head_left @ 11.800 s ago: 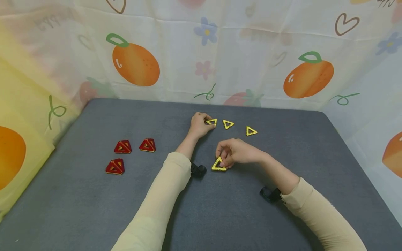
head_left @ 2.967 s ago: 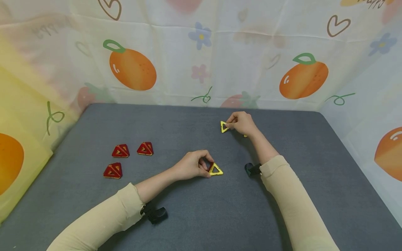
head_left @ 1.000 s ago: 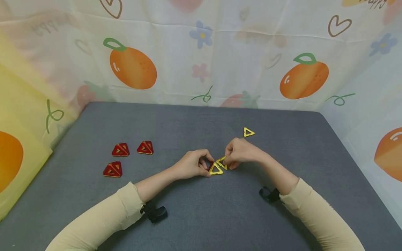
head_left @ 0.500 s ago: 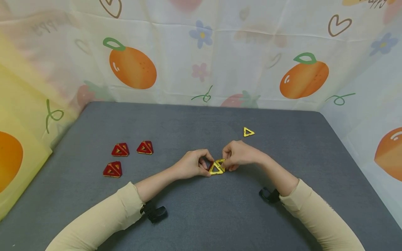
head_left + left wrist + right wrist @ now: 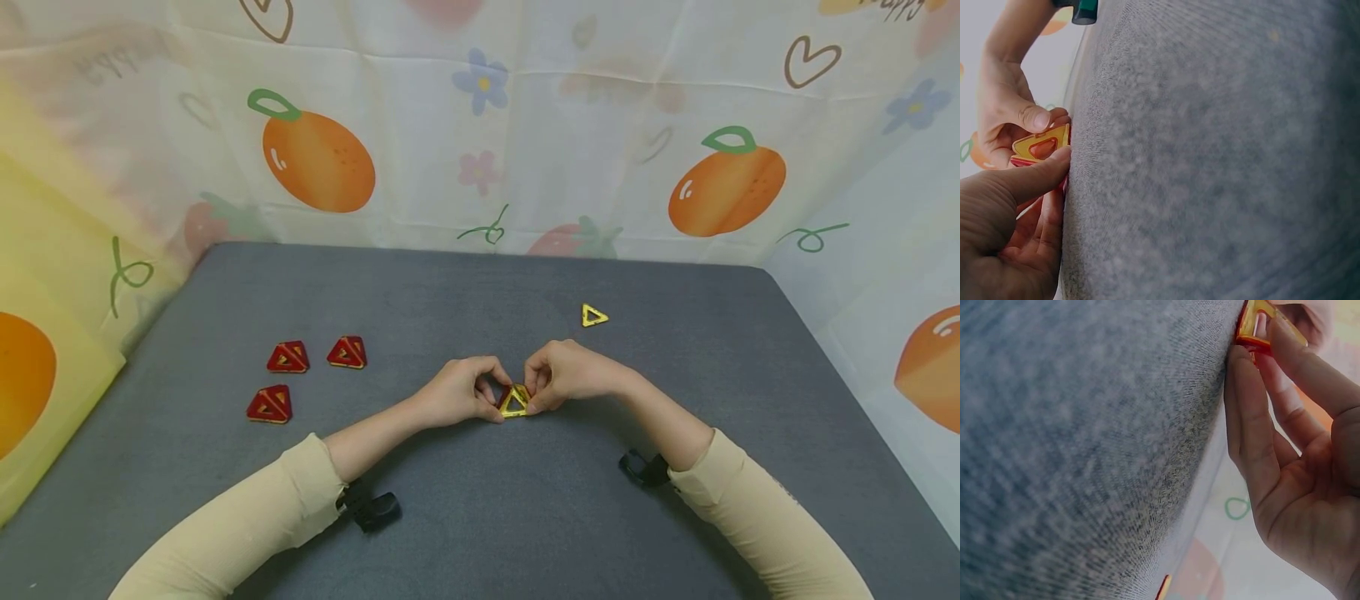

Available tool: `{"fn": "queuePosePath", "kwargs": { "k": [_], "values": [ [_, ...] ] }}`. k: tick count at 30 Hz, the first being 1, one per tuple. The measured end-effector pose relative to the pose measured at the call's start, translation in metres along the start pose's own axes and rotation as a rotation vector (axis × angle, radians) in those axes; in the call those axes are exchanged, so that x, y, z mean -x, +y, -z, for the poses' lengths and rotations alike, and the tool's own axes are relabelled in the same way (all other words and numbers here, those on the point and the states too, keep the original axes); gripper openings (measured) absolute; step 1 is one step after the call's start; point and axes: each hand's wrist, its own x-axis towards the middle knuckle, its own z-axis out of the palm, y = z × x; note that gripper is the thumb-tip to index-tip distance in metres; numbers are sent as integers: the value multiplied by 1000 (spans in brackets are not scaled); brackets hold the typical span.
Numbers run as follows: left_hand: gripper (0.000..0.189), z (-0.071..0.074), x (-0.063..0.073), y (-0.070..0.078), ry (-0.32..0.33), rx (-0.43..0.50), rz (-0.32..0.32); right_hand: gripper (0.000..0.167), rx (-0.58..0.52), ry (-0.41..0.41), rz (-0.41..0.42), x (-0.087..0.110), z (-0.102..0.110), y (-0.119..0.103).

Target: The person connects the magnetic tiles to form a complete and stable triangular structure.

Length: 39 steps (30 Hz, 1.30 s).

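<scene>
At the middle of the table, both hands meet at a small pyramid of triangular magnetic tiles (image 5: 514, 414), with yellow frames and red faces. From the left, my left hand (image 5: 457, 392) grips it between thumb and fingers; the left wrist view shows that thumb along the yellow frame (image 5: 1054, 134). Opposite, my right hand (image 5: 573, 375) pinches the tile on the pyramid's right side, fingertips right at its edge. In the right wrist view its thumb overlaps the yellow frame (image 5: 1249, 325). Fingers hide the pyramid's sides. Behind the right hand lies one loose yellow triangular tile (image 5: 586, 316).
Three red and yellow pyramids stand on the left of the grey table (image 5: 420, 533): one at the back left (image 5: 288, 358), one to its right (image 5: 347, 353), one nearer the front (image 5: 270, 406). A fruit-patterned curtain (image 5: 562, 183) hangs behind the table.
The right hand fetched a yellow tile from the back, brought it to the tiles in the left hand, and tilted it up against their right side. The left hand has stayed in place lately.
</scene>
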Motion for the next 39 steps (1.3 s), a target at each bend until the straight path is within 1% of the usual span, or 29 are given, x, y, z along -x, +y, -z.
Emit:
{"fn": "queuePosePath", "kwargs": {
  "k": [8,12,17,24,31,39],
  "values": [
    [40,-2,-1,0,31,-29,-32,17,28,20,-4,-1,-2,-3],
    [41,-3,-1,0,41,-35,-36,18,31,26,-6,-1,-2,-4],
    [40,-2,-1,-1,36,-30,-30,18,40,25,2,-1,-3,-3],
    [43,-1,0,-1,19,-25,-48,19,60,14,9,-3,-4,-1],
    [42,-2,-1,-3,26,-25,-34,18,51,0,24,-2,-4,0],
    [42,-2,-2,-3,42,-25,-29,17,48,-1,36,-1,-3,2]
  ]
}}
